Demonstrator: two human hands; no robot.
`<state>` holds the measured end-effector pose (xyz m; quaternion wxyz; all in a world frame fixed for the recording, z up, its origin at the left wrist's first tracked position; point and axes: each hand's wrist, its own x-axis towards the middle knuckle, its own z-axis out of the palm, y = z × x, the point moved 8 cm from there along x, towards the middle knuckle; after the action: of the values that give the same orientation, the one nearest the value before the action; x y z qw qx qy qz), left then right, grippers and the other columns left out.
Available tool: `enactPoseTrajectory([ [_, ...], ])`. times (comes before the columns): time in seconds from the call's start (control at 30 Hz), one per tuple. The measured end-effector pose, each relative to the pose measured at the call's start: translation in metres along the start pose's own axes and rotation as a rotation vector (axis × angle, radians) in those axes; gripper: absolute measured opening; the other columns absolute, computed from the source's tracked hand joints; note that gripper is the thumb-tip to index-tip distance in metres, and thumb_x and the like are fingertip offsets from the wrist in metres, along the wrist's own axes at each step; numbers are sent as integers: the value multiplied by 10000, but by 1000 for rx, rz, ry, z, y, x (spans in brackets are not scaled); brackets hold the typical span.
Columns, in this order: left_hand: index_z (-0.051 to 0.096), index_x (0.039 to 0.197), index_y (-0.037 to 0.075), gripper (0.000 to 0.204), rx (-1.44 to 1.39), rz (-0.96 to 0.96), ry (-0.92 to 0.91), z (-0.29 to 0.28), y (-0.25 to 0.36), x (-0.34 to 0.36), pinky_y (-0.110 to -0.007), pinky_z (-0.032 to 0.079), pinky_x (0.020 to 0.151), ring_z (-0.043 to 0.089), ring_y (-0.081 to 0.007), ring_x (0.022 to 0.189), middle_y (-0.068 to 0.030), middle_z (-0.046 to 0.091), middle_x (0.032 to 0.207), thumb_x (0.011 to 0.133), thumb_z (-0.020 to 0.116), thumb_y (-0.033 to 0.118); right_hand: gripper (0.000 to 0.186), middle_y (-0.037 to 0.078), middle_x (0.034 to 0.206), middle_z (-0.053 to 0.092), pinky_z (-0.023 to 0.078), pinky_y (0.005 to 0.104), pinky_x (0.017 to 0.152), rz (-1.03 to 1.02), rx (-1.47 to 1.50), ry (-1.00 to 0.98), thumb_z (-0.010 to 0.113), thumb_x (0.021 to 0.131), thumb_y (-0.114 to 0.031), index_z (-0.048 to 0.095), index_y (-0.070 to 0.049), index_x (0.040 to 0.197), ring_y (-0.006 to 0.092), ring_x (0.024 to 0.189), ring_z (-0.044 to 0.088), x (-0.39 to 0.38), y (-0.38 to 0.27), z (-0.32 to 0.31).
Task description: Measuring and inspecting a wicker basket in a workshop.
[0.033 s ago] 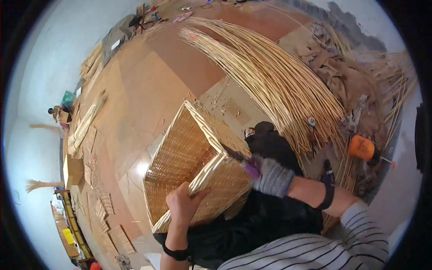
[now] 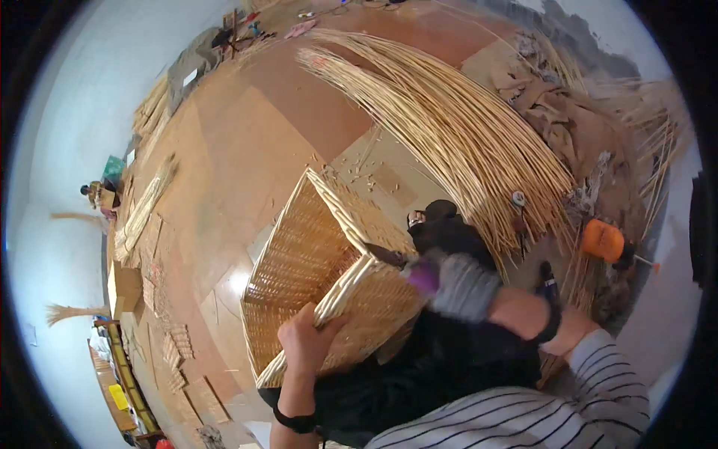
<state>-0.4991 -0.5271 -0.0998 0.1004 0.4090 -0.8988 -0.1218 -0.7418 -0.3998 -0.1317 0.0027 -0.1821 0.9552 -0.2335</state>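
Observation:
A square wicker basket [image 2: 295,258] of pale woven canes rests tilted across my lap, its open top turned up and to the left. My left hand [image 2: 305,338] grips the near rim, thumb on the outer wall and the fingers partly hidden inside. My right hand [image 2: 464,288], in a grey knitted glove, is closed round the purple handle of a dark-bladed cutting tool [image 2: 387,255]. The blade's tip lies at the rim's right corner. Whether this tool is a knife or shears, I cannot make out.
Long peeled canes [image 2: 456,120] lie in a big bundle ahead and to the right. Beside them are brown cloth [image 2: 557,123] and an orange container [image 2: 600,239]. Cane offcuts [image 2: 369,178] litter the floor past the basket. Woven pieces [image 2: 176,346] and a wooden box [image 2: 123,289] are at left.
My right hand has shifted slightly right and is blurred, the tool drawn back a little at the rim corner. My left hand and the basket have barely moved.

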Motion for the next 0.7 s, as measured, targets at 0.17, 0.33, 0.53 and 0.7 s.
enactPoseTrajectory([
  [0.17, 410, 500, 40, 442, 11, -70, 22, -10, -4, -10, -355, 352, 408, 454, -303, 430, -129, 434, 444, 542, 684, 384, 150, 109, 558, 503, 407, 299, 443, -711, 68, 107, 481, 735, -178, 485, -29, 755, 225, 478, 489, 5, -13, -65],
  [0.33, 430, 512, 42, 417, 12, -39, -8, -5, -2, -8, -353, 356, 413, 462, -299, 431, -124, 438, 443, 537, 689, 369, 256, 134, 558, 508, 417, 287, 426, -1164, -49, -865, 484, 718, -238, 486, 6, 793, 229, 459, 502, -96, -47, 1],
  [0.53, 459, 541, 50, 378, 15, -100, 47, 0, 10, -22, -358, 361, 409, 473, -289, 427, -110, 455, 447, 547, 687, 351, 444, 116, 588, 541, 438, 335, 489, -950, 375, -978, 520, 681, -452, 488, -23, 792, 230, 541, 557, -54, -4, -37],
  [0.7, 471, 589, 43, 356, 120, -122, 74, 29, 32, -49, -326, 368, 413, 472, -266, 433, -109, 468, 486, 557, 699, 314, 545, 80, 592, 554, 442, 324, 504, -253, -24, -1827, 470, 670, -559, 501, -25, 773, 203, 549, 556, -66, 50, -38],
])
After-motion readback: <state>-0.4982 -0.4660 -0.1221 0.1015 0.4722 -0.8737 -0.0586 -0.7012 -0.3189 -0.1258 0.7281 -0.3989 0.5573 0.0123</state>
